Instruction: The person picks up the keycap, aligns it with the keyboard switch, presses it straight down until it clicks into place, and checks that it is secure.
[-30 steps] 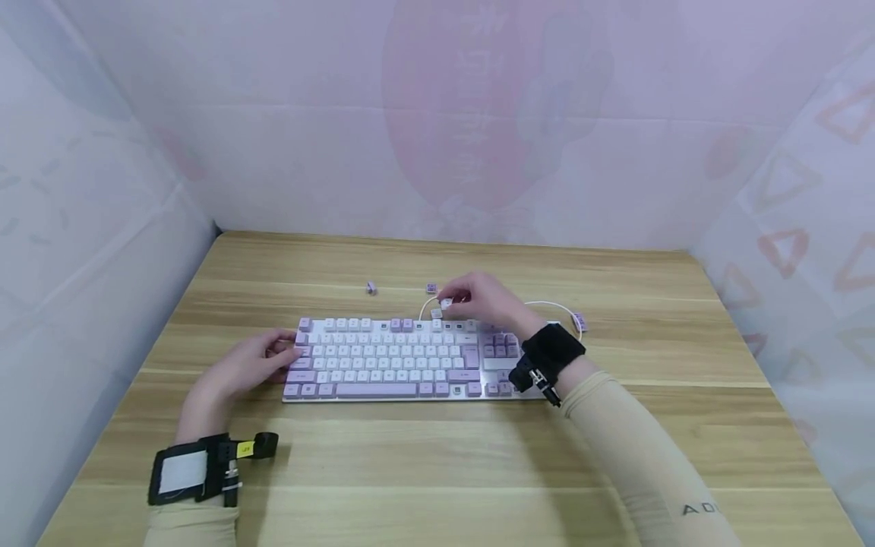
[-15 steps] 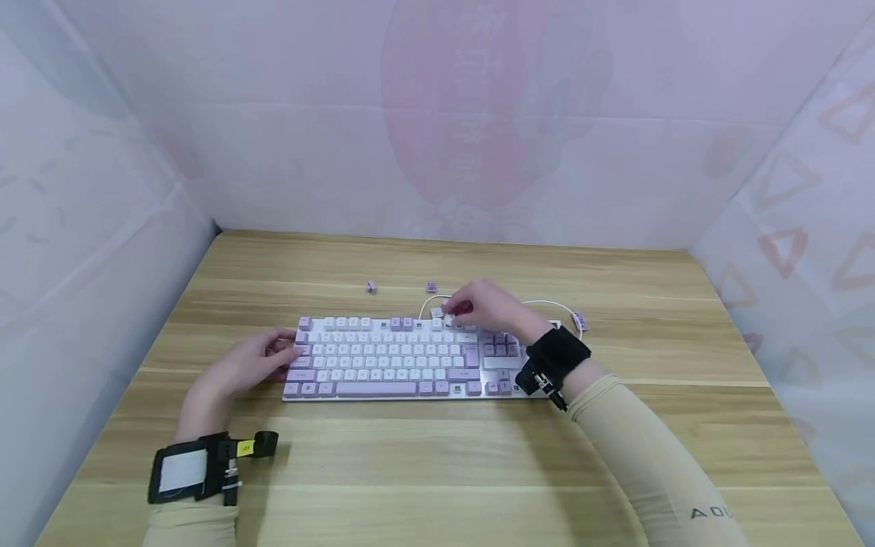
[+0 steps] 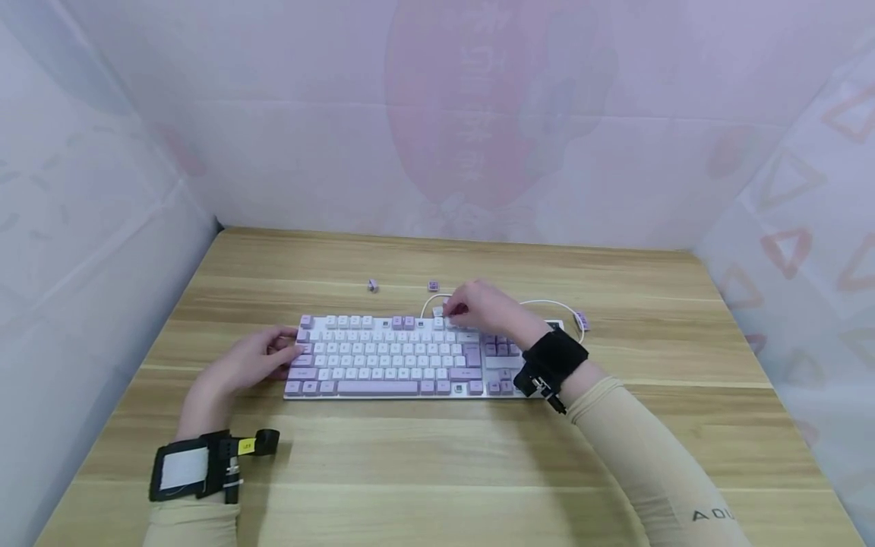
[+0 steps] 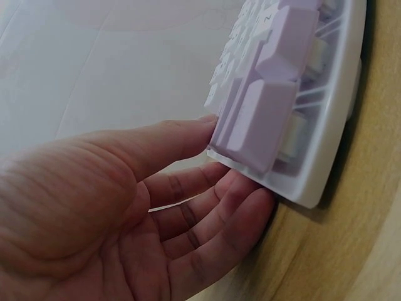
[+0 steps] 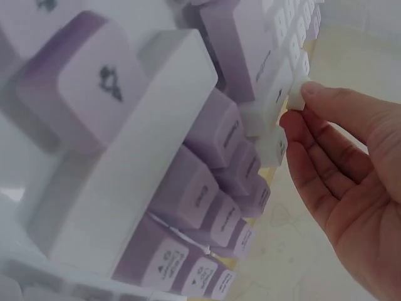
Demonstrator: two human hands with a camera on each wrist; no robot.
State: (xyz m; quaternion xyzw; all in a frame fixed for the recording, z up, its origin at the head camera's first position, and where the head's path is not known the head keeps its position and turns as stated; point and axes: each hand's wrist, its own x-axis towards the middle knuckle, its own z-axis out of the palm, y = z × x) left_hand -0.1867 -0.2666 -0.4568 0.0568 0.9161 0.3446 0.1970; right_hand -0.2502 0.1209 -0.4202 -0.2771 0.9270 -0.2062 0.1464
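Since the frame from a second ago, the white keycap [image 5: 297, 97] has been brought down, in the pinch of the right hand [image 3: 487, 304], from above the counter onto the far edge of the keyboard [image 3: 386, 361], while the keyboard and the left hand [image 3: 251, 358] have been kept almost where they were. The keycap is now located in the far row, right of the keyboard's middle; whether it is fully seated cannot be told. In the right grip, thumb and index finger are drawn together, with only the keycap's width between them, and the keycap is pinched there. The keyboard is laid flat across the middle of the counter [image 3: 383, 463]. Its left end is held by the left hand: the thumb is pressed at the upper edge and the fingers are curled against the lower edge, so that this grip is spread by just the keyboard's thickness. Keycap-less places are seen in the far row [image 3: 386, 324] and in the near row [image 3: 459, 388]. Beyond the far edge, a loose white keycap [image 3: 438, 312] is set near the right hand, within the bend of a white cable [image 3: 547, 301]. Farther off, two purple keycaps [image 3: 434, 286] are scattered, and a third purple piece [image 3: 581, 320] is placed beside the cable on the right. Black straps [image 3: 555, 358] and beige sleeves [image 3: 636, 448] are worn on both arms.
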